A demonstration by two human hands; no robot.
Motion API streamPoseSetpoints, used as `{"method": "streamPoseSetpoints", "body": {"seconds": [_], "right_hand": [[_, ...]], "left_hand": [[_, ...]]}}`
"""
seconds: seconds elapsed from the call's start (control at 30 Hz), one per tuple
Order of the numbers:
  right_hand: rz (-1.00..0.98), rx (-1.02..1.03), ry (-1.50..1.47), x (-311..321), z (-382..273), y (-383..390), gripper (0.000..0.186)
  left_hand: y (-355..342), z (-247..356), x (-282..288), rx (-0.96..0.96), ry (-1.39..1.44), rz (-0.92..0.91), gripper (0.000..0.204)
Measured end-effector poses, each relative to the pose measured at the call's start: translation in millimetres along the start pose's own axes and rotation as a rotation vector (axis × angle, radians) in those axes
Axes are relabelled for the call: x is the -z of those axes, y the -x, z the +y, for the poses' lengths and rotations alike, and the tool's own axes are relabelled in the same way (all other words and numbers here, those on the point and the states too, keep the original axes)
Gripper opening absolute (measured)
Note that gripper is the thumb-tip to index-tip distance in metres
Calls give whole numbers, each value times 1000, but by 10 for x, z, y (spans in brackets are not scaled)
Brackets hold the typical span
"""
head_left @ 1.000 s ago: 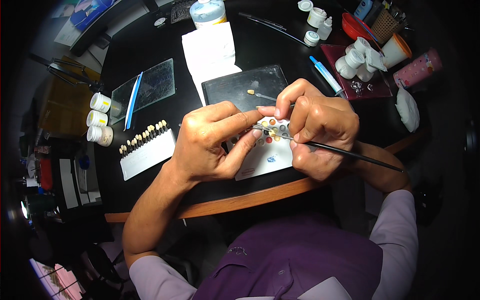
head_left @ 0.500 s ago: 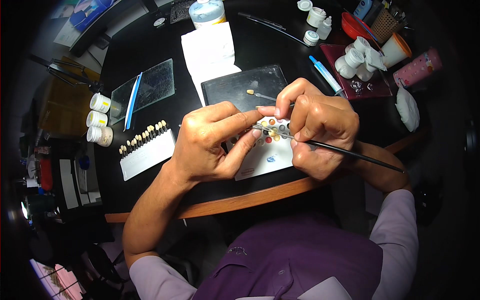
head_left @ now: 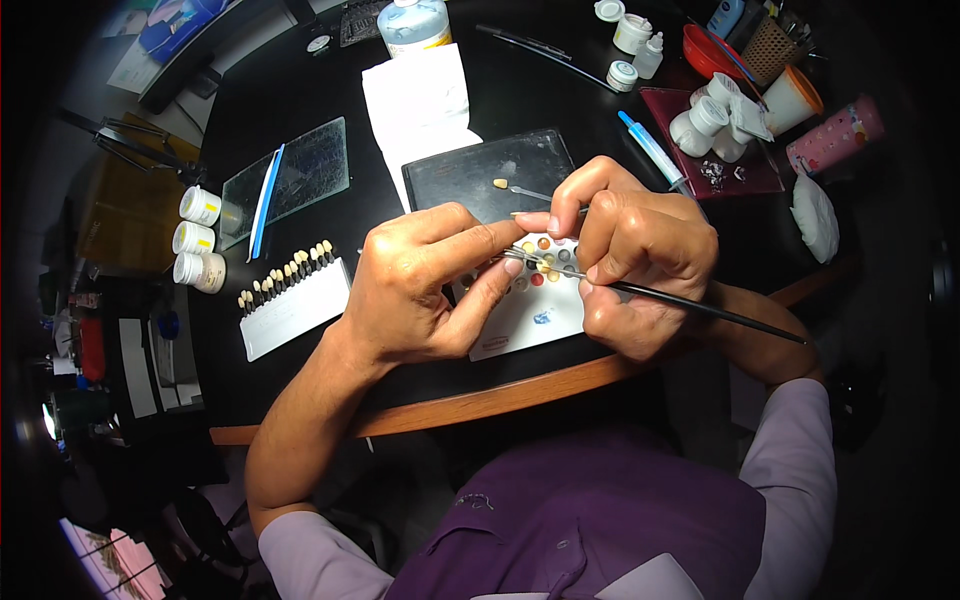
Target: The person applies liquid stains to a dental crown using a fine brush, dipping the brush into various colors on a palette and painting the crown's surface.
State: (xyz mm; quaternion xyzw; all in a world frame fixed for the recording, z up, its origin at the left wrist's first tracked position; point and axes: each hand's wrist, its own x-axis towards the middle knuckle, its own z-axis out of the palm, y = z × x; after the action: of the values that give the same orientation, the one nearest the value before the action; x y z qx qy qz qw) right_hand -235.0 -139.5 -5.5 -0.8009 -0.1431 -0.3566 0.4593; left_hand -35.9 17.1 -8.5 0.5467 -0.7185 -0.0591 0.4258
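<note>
Just inside the near edge of the counter [head_left: 480, 402] lies our white palette [head_left: 520, 338]. Over it, our right hand [head_left: 650, 265] has its fingers wrapped around a black-handled brush [head_left: 710, 313], and our left hand [head_left: 415, 275] pinches a thin metal tool [head_left: 516, 253]; we cannot tell whether their tips touch. To the left sits a rack of sample teeth [head_left: 298, 315]. Beyond, we see a dark slab [head_left: 460, 178], white paper [head_left: 418, 100], then a bottle [head_left: 415, 28] toward the far edge.
</note>
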Motion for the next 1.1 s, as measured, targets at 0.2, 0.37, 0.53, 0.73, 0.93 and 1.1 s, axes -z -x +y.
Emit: {"method": "streamPoseSetpoints", "body": {"seconds": [0.2, 0.37, 0.53, 0.73, 0.93, 1.1], "right_hand": [[-2, 5, -6, 10, -3, 0, 17], [-7, -6, 2, 3, -14, -5, 18], [1, 17, 18, 5, 9, -1, 18], [0, 20, -8, 22, 3, -5, 15], [28, -10, -134, 39, 61, 44, 14], [39, -35, -240, 30, 103, 68, 14]], "left_hand": [[-13, 6, -7, -5, 9, 8, 34], [-10, 9, 0, -1, -2, 2, 35], [-15, 15, 0, 3, 5, 1, 34], [-18, 20, 4, 12, 11, -9, 32], [-5, -5, 3, 51, 93, -34, 27], [2, -25, 6, 64, 138, -40, 28]]}}
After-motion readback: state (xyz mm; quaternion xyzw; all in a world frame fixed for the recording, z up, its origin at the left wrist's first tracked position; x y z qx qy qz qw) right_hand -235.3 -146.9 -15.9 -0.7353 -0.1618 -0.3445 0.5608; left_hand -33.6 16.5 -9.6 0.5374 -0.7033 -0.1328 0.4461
